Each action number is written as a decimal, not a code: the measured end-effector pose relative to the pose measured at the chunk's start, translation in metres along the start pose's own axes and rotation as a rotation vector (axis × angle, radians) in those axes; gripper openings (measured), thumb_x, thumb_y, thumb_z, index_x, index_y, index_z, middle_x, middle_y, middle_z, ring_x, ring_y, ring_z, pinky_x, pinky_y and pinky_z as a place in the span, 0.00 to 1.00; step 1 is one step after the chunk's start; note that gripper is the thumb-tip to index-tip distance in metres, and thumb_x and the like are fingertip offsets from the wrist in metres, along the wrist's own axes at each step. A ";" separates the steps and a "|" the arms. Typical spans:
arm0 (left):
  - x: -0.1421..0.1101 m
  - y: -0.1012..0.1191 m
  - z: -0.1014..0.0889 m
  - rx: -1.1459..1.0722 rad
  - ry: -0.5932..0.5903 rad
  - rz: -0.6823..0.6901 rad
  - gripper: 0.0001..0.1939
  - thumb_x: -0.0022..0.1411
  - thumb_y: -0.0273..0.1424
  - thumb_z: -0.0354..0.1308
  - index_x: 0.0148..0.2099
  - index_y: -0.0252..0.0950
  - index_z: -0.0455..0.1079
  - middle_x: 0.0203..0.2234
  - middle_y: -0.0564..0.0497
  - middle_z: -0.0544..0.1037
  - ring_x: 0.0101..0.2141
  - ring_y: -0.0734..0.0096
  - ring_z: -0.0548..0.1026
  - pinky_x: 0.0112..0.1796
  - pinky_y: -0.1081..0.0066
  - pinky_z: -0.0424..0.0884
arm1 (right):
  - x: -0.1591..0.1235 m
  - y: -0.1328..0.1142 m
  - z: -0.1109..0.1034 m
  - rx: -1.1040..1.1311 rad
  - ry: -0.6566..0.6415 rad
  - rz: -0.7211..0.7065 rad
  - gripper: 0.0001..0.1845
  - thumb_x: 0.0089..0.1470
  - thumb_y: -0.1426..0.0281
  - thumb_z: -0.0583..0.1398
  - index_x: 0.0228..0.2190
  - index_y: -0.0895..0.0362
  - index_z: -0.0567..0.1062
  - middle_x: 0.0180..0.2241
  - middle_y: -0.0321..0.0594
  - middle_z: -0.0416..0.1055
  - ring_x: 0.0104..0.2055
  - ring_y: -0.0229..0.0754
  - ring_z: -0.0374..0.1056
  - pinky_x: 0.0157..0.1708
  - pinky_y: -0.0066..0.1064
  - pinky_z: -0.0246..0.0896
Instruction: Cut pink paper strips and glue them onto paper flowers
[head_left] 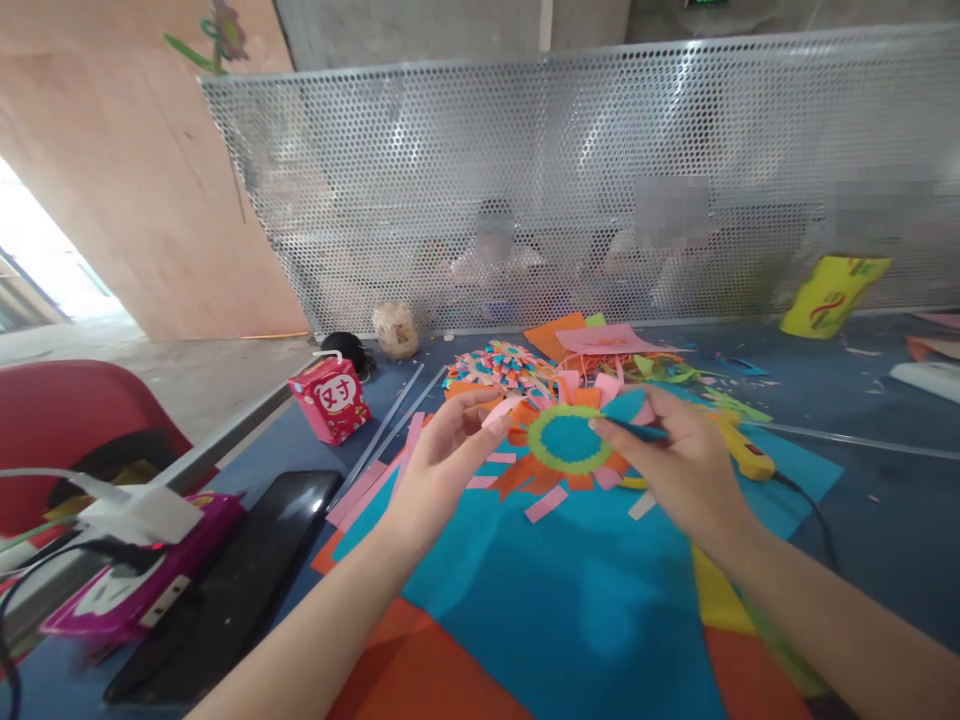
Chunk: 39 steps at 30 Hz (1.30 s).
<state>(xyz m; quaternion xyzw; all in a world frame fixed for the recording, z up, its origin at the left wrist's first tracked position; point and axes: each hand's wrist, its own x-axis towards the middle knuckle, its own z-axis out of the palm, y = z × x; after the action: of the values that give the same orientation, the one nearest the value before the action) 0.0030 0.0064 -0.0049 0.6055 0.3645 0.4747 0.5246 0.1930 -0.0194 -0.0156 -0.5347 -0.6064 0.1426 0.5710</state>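
Note:
A felt flower (571, 441) with a blue centre, a lime-green ring and orange and pink loops faces me above the blue felt sheet (540, 590). My right hand (679, 455) pinches the flower at its right edge, where blue felt pieces (624, 408) stick out by the fingers. At the flower's left side, my left hand (448, 445) is closed with a pink felt strip (501, 411) between thumb and fingers. Cut pink strips (546, 505) lie on the blue sheet just below the flower.
Behind the hands lie a multicoloured felt piece (499, 366) and felt scraps (607, 342). A yellow glue gun (750, 455) rests at right. At left are a red drink carton (330, 400), clear glue sticks (390, 425), a black phone (240, 580) and a power strip (161, 590). A perforated metal screen (420, 160) stands behind.

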 end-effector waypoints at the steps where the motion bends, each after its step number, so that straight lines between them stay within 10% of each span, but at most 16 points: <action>1: 0.000 0.002 0.001 0.001 -0.020 0.026 0.16 0.55 0.36 0.54 0.46 0.37 0.64 0.37 0.49 0.71 0.37 0.72 0.69 0.35 0.74 0.64 | 0.002 0.001 0.000 0.053 -0.025 0.058 0.08 0.45 0.63 0.60 0.26 0.54 0.68 0.21 0.32 0.65 0.21 0.36 0.65 0.18 0.25 0.62; 16: 0.006 -0.004 -0.003 -0.160 -0.117 0.158 0.22 0.45 0.31 0.63 0.45 0.35 0.65 0.40 0.46 0.72 0.41 0.64 0.69 0.37 0.69 0.67 | 0.001 0.007 0.008 0.687 -0.212 0.344 0.12 0.40 0.67 0.65 0.30 0.53 0.71 0.28 0.33 0.72 0.32 0.39 0.70 0.35 0.33 0.68; 25: 0.010 -0.007 -0.003 -0.074 0.061 0.093 0.05 0.51 0.31 0.58 0.30 0.34 0.70 0.23 0.53 0.74 0.27 0.76 0.71 0.31 0.75 0.68 | 0.000 0.005 0.007 0.519 -0.246 0.301 0.13 0.41 0.65 0.64 0.32 0.53 0.71 0.27 0.33 0.70 0.30 0.39 0.68 0.33 0.31 0.66; 39: 0.006 -0.006 -0.002 -0.047 0.048 0.121 0.03 0.49 0.28 0.59 0.29 0.33 0.71 0.25 0.52 0.76 0.29 0.75 0.73 0.33 0.75 0.68 | -0.002 -0.002 0.004 0.285 -0.283 0.213 0.10 0.43 0.64 0.62 0.29 0.55 0.71 0.28 0.35 0.70 0.30 0.38 0.67 0.32 0.27 0.66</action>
<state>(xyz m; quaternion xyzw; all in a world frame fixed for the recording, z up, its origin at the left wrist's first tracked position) 0.0029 0.0136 -0.0097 0.6024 0.3284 0.5282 0.5003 0.1885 -0.0201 -0.0161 -0.4843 -0.5943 0.3601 0.5316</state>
